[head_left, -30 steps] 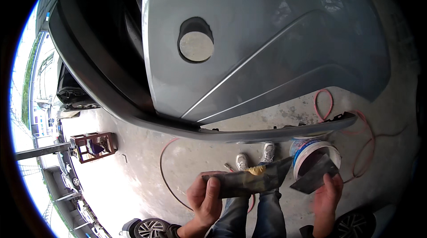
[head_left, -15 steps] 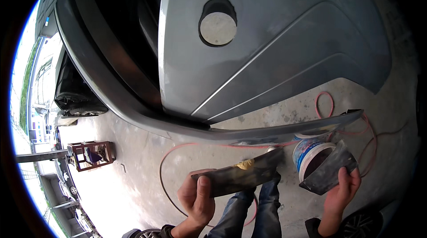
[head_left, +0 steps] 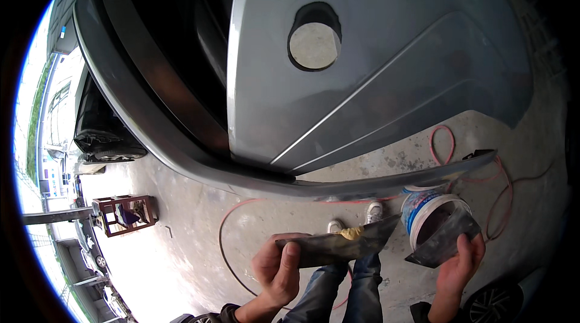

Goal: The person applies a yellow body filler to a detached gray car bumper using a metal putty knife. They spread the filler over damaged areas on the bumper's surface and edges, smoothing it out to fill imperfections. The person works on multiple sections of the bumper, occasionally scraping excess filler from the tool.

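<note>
My left hand grips a long dark flat plate with a lump of yellow paste on its top. My right hand holds a second dark, thin spreader tilted in front of a white-and-blue bucket, partly covering the bucket's opening. Above both hands is a large grey car body panel with a round hole and two raised creases. A curved grey strip runs below and left of it, just beyond the plates.
Red hose loops over the concrete floor. A brown wheeled stand is at the left, near vehicles. A car wheel is at the lower right. My legs and white shoes show below.
The view has shifted, with the panel now further right in the picture. My right hand and spreader have moved slightly right. Both hands still hold their plates.
</note>
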The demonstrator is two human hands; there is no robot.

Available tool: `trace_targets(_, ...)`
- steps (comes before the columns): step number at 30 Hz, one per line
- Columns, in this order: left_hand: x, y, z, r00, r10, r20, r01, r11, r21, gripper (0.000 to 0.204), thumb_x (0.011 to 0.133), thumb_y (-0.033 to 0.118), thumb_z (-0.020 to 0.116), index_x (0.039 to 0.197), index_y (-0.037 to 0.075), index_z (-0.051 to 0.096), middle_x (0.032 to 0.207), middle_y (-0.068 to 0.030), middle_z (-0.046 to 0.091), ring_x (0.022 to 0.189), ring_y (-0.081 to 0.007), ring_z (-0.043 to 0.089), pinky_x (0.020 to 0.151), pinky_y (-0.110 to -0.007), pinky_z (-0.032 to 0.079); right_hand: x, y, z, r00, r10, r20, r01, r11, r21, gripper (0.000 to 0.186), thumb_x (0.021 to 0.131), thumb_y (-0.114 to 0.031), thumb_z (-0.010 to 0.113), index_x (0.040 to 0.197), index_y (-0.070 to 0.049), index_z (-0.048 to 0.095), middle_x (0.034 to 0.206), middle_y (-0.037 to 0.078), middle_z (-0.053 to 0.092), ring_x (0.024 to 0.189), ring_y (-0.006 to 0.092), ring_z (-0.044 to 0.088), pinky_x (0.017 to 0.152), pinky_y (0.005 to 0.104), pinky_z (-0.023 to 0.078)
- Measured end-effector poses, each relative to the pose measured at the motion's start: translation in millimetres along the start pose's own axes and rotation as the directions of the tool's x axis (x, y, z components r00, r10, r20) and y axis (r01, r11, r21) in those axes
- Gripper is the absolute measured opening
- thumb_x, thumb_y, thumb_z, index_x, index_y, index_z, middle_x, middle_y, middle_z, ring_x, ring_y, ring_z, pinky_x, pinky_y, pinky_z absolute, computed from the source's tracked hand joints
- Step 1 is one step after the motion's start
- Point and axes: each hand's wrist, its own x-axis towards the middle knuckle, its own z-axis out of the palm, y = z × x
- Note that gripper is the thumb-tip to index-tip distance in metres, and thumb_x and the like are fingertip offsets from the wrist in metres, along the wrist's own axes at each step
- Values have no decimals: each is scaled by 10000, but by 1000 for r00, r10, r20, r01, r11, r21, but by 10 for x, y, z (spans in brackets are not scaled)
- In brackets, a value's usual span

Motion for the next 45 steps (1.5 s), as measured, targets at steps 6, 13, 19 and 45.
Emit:
trace_targets(6,64,29,71,1000,-3,-14,3,1000,-7,247,949,177,516,930,-65,565,848,-122,620,761,-146,569,720,-259,446,149,30,22,999,21,28,-21,1000,5,337,804,-1,556,1131,35,486,1147,189,562,1069,256,543,952,386,434)
trace_targets(13,61,-76,358,991,-88,104,101,986,-133,212,962,98,474,1008,-75,586,902,-121,658,822,-141,613,759,-256,486,421,123,-205,997,36,75,-34,999,-33,344,780,-86,569,1097,23,489,1139,184,550,1037,271,537,911,408,447)
trace_targets(19,67,-171,769,969,-102,225,117,991,-57,221,969,121,481,1054,-49,595,875,-67,654,792,-84,581,712,-219,465,734,281,-789,977,72,200,-96,989,109,320,836,-85,511,1142,8,510,1140,129,569,1084,243,540,947,385,428)
trace_targets(45,125,-1227,468,835,71,546,-43,997,-64,132,909,72,505,880,-27,588,724,-101,634,619,-145,588,566,-291,473,-10,864,-588,966,-258,31,233,912,338,232,789,-158,507,921,24,564,967,163,563,910,292,551,785,419,471)
